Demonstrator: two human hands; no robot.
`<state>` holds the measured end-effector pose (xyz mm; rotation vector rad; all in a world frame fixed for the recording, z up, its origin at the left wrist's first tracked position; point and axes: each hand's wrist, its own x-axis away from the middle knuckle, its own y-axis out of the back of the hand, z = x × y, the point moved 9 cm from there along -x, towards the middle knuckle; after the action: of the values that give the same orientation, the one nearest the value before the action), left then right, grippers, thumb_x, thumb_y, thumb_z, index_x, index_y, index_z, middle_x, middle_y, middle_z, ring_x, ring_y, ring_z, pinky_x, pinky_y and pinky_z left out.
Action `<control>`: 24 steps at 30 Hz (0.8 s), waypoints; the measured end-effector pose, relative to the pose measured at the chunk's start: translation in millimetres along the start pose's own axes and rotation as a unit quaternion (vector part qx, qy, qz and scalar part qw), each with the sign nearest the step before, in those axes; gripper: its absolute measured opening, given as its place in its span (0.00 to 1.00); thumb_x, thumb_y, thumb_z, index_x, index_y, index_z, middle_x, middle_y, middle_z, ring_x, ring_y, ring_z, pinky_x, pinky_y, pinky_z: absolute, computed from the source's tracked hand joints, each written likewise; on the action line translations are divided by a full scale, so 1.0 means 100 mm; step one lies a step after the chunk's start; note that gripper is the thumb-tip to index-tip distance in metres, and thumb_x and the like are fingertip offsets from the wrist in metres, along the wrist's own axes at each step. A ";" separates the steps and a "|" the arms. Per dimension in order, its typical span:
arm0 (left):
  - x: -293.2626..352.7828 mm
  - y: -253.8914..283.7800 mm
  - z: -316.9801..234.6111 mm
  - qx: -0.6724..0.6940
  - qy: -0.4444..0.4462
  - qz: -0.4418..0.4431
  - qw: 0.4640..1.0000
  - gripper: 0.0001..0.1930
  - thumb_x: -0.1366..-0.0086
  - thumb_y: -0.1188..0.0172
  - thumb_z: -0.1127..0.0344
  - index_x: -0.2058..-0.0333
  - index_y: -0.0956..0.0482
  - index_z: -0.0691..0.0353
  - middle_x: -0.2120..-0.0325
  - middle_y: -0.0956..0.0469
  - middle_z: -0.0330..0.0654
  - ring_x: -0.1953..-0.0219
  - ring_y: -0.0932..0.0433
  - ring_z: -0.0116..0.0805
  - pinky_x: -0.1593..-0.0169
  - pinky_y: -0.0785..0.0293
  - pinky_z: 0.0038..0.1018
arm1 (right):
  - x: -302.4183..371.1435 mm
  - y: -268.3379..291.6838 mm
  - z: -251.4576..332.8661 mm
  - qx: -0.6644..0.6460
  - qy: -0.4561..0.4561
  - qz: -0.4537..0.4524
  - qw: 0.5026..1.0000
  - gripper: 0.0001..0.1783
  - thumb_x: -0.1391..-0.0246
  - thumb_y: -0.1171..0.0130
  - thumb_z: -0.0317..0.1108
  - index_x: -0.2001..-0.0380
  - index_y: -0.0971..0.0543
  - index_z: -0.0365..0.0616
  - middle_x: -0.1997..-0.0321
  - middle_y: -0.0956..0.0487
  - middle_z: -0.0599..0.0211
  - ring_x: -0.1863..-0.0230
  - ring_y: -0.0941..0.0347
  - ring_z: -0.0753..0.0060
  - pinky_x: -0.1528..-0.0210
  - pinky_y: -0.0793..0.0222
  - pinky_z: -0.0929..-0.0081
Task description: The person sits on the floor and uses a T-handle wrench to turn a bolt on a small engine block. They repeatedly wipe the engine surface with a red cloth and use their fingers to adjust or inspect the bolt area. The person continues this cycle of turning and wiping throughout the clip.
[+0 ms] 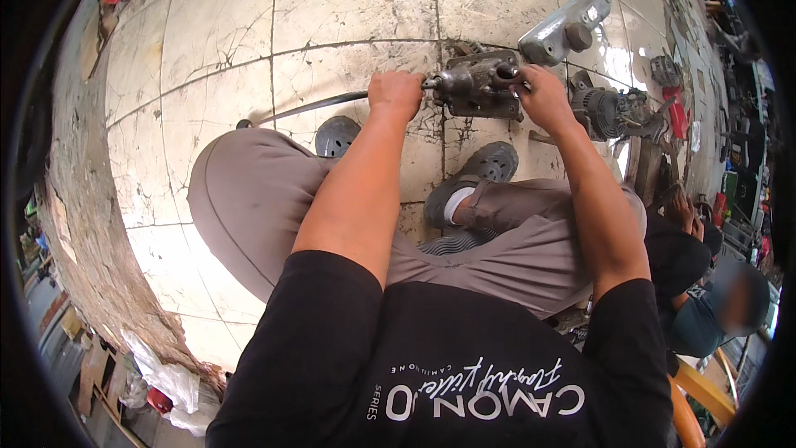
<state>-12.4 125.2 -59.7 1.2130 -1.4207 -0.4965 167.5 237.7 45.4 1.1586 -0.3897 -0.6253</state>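
A greasy cast-metal housing [477, 87] lies on the tiled floor in front of me. My left hand [395, 93] is closed around a dark rod [319, 104] at the housing's left side. The rod runs out to the left past my fist, slightly curved, and its end lies by my left knee. My right hand [543, 98] is at the housing's right end, its fingers curled against the rim by a round opening. What its fingertips grip, if anything, cannot be made out.
A grey metal cover [565, 26] with a dark round cap lies beyond the housing. An alternator-like part [601, 112] sits to the right, near a red piece [677, 113]. My grey clogs [489, 164] are close below the housing. Another person [705, 307] is at the lower right.
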 end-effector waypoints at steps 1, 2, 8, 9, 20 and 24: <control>0.04 -0.04 -0.02 -0.001 -0.004 0.008 1.000 0.12 0.33 0.49 0.62 0.53 0.22 0.43 0.59 0.19 0.38 0.54 0.20 0.40 0.49 0.30 0.42 | 0.01 -0.01 0.09 0.050 0.019 0.005 0.999 0.06 0.56 0.45 0.25 0.71 0.24 0.42 0.65 0.22 0.59 0.58 0.29 0.46 0.55 0.32 0.58; -0.03 -0.10 0.00 -0.011 0.006 0.014 1.000 0.12 0.33 0.49 0.61 0.53 0.22 0.44 0.60 0.19 0.38 0.54 0.21 0.40 0.50 0.30 0.42 | 0.00 -0.01 0.16 0.100 0.037 0.009 0.994 0.05 0.55 0.45 0.25 0.71 0.24 0.42 0.65 0.22 0.60 0.58 0.29 0.47 0.55 0.32 0.58; 0.03 -0.01 -0.02 -0.016 0.001 0.003 1.000 0.12 0.32 0.49 0.59 0.53 0.22 0.43 0.59 0.19 0.38 0.54 0.21 0.40 0.52 0.28 0.38 | -0.04 -0.09 0.50 0.223 0.064 0.015 0.973 0.06 0.53 0.43 0.29 0.70 0.21 0.44 0.66 0.22 0.59 0.59 0.26 0.52 0.56 0.31 0.59; 0.03 -0.02 -0.01 -0.016 -0.001 0.000 1.000 0.12 0.32 0.49 0.58 0.53 0.22 0.43 0.59 0.19 0.38 0.54 0.21 0.40 0.52 0.27 0.38 | -0.05 -0.09 0.26 0.093 -0.026 0.038 0.995 0.07 0.54 0.41 0.29 0.69 0.20 0.42 0.65 0.21 0.58 0.58 0.26 0.51 0.55 0.31 0.59; 0.00 -0.09 0.03 -0.015 0.003 -0.015 1.000 0.14 0.32 0.47 0.53 0.51 0.22 0.42 0.61 0.18 0.38 0.55 0.20 0.40 0.54 0.26 0.38 | -0.06 0.04 0.34 0.198 0.009 0.041 0.979 0.08 0.55 0.42 0.29 0.68 0.20 0.45 0.62 0.21 0.60 0.56 0.27 0.53 0.54 0.31 0.59; 0.02 -0.04 -0.03 -0.005 -0.001 0.009 1.000 0.13 0.32 0.47 0.54 0.51 0.22 0.42 0.61 0.18 0.39 0.55 0.20 0.40 0.54 0.26 0.37 | 0.01 -0.16 0.49 0.246 0.037 0.036 0.968 0.11 0.54 0.41 0.30 0.65 0.19 0.42 0.61 0.20 0.61 0.55 0.25 0.52 0.53 0.31 0.61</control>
<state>-7.7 122.9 -60.9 1.1911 -1.4282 -0.4903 135.7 197.7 48.2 1.6290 -0.5397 -0.4291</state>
